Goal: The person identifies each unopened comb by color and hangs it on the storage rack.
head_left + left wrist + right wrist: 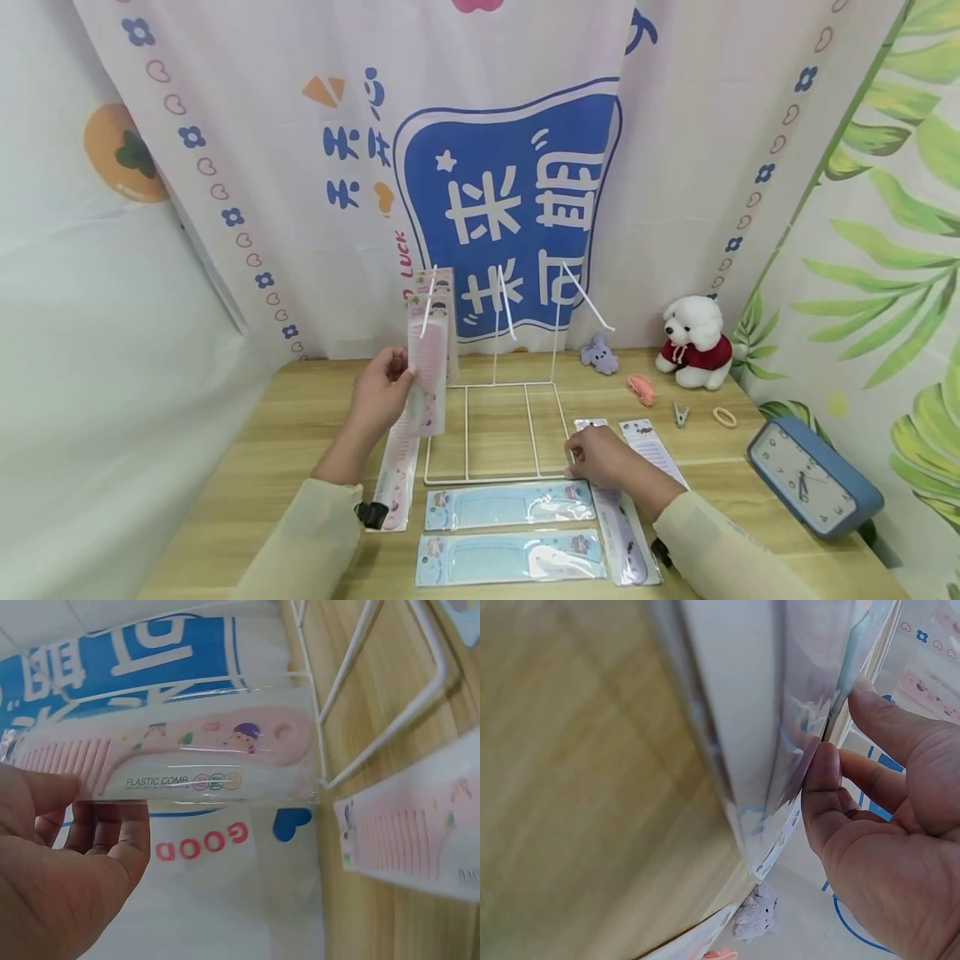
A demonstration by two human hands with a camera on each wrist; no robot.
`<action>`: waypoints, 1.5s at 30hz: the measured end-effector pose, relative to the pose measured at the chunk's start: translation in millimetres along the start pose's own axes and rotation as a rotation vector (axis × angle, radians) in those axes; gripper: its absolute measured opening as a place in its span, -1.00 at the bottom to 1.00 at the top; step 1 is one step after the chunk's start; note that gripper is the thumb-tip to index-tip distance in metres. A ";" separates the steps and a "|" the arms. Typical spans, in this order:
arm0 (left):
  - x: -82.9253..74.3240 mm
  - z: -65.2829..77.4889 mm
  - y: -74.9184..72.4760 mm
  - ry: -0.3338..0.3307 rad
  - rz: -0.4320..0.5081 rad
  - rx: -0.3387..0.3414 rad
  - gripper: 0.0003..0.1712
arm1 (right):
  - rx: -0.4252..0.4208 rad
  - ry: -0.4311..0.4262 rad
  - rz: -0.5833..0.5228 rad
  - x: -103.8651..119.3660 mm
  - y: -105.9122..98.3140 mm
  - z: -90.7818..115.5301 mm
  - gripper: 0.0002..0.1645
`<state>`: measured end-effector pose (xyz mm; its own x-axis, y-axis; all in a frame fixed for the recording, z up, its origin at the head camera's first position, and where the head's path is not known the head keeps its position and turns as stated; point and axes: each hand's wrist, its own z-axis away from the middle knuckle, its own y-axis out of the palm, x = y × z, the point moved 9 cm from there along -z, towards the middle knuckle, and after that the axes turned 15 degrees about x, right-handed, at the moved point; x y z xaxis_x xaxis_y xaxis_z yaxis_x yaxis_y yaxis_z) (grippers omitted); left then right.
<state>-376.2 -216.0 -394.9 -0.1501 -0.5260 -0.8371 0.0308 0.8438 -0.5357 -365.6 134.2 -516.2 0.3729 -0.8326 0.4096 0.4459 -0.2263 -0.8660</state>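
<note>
At the left hook of a white wire rack [555, 350], my left hand [384, 387] pinches the long edge of a pink packaged comb [427, 358]. In the left wrist view that comb [217, 746] shows its printed handle through clear wrapping, while the hand [82, 847] holds the toothed end. Another pink package hangs behind it on the same hook. My right hand [600, 457] grips the rack's base at its front right corner, thumb and index finger together. Under that hand lies a purple packaged comb [630, 542], partly covered; in the right wrist view the hand [900, 780] is beside its wrapping.
Two blue packaged combs [510, 504] lie before the rack. A pink package [396, 479] lies at left, another purple one [651, 446] at right. Farther right are a purple plush [600, 356], a hair clip [641, 388], a white toy dog [693, 342] and a blue clock [813, 477].
</note>
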 end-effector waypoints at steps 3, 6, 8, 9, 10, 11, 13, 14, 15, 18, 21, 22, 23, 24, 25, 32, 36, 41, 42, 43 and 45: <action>5.4 -14.2 5.0 -0.020 0.042 -0.002 -0.79 | 0.004 0.007 0.006 -0.8 0.6 0.3 -0.50; 13.7 -24.8 8.1 -0.039 0.078 -0.006 -0.80 | 0.010 -0.005 0.012 0.1 2.0 0.9 -0.49; 17.8 -30.3 8.4 -0.041 0.089 -0.015 -0.80 | 0.007 -0.019 0.017 1.4 2.5 1.5 -0.49; 19.1 -33.0 8.4 -0.037 0.088 -0.020 -0.81 | 0.009 -0.024 0.018 1.7 3.0 1.4 -0.49; 19.6 -35.5 8.3 -0.031 0.083 -0.023 -0.81 | 0.007 -0.030 0.019 2.5 3.0 1.6 -0.48; 19.4 -37.7 8.2 -0.022 0.074 -0.023 -0.81 | 0.002 -0.036 0.021 3.1 2.5 2.0 -0.48; 18.0 -41.8 8.1 -0.010 0.054 -0.019 -0.80 | -0.002 -0.038 0.025 3.2 1.9 1.9 -0.47; 17.0 -43.8 8.1 -0.006 0.046 -0.016 -0.80 | -0.005 -0.037 0.025 3.2 1.3 1.9 -0.47; 16.0 -45.5 8.0 -0.002 0.039 -0.013 -0.80 | -0.005 -0.035 0.027 3.1 0.7 1.6 -0.46; 14.6 -49.7 7.5 -0.006 0.035 -0.009 -0.80 | -0.008 -0.029 0.029 2.8 -1.5 0.6 -0.48; 14.5 -52.3 7.9 -0.011 0.042 -0.004 -0.80 | -0.006 -0.029 0.029 2.8 -2.4 -0.8 -0.48; 15.0 -52.9 8.4 -0.010 0.044 -0.003 -0.79 | -0.006 -0.029 0.028 2.7 -2.1 -1.1 -0.48; 15.2 -53.1 8.9 -0.004 0.044 -0.005 -0.79 | -0.005 -0.027 0.027 2.5 -1.4 -1.3 -0.48; 15.9 -53.3 9.6 -0.001 0.047 -0.008 -0.78 | -0.004 -0.026 0.025 2.4 -0.9 -1.3 -0.48; 16.3 -53.1 10.2 0.003 0.050 -0.009 -0.78 | 0.000 -0.022 0.022 2.2 -0.1 -1.5 -0.47; 17.7 -51.1 12.8 0.015 0.050 -0.013 -0.78 | 0.004 -0.001 0.010 1.9 1.2 -0.5 -0.50; 24.7 -48.2 13.4 -0.015 0.069 -0.012 -0.76 | 0.004 0.000 -0.002 2.3 2.0 0.5 -0.47; 38.5 -35.2 11.7 -0.060 0.055 -0.022 -0.74 | -0.006 -0.023 0.001 4.1 0.7 2.1 -0.43; 40.8 -31.2 11.4 -0.064 0.046 -0.022 -0.74 | -0.008 -0.027 0.003 4.4 0.0 2.3 -0.43; 43.6 -27.1 11.4 -0.069 0.033 -0.017 -0.72 | -0.008 -0.029 0.005 4.3 -0.5 2.5 -0.42; 48.8 -18.3 13.5 -0.085 -0.027 0.010 -0.69 | -0.011 -0.032 0.007 4.1 -2.0 2.7 -0.42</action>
<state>-401.2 -228.4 -441.0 -0.0668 -0.5558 -0.8286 0.0382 0.8284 -0.5588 -362.7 132.6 -512.1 0.4017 -0.8176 0.4125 0.4340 -0.2266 -0.8719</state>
